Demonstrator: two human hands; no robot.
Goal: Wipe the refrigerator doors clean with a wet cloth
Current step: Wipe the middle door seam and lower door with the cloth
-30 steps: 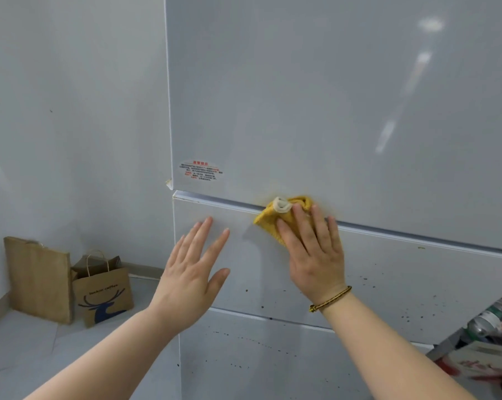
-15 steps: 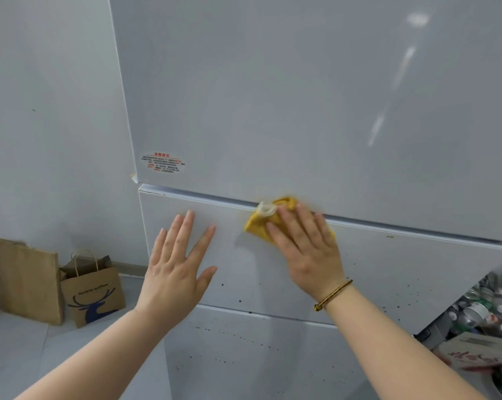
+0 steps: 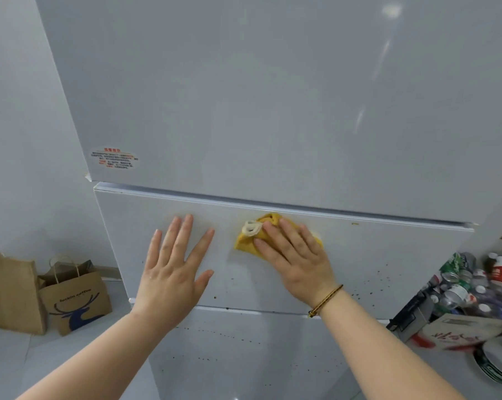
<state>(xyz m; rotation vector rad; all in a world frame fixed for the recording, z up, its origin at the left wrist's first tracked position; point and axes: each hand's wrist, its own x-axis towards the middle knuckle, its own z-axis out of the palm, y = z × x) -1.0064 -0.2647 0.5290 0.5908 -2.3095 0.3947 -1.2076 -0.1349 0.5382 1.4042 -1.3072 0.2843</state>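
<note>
Pressing yellow cloth (image 3: pixel 244 244) onto middle door (image 3: pixel 388 255) with straight-fingered right hand (image 3: pixel 297 261), left hand (image 3: pixel 174 269) spread empty at nine o'clock. Judging by dark specks (image 3: pixel 215 297) toward six o'clock, barely begun.

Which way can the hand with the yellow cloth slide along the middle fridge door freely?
Rightward: the middle door is bare from the right hand on the cloth to its far edge. Leftward is tight: the left hand is spread there, a narrow gap between. Bottles crowd beyond the right edge.
</note>
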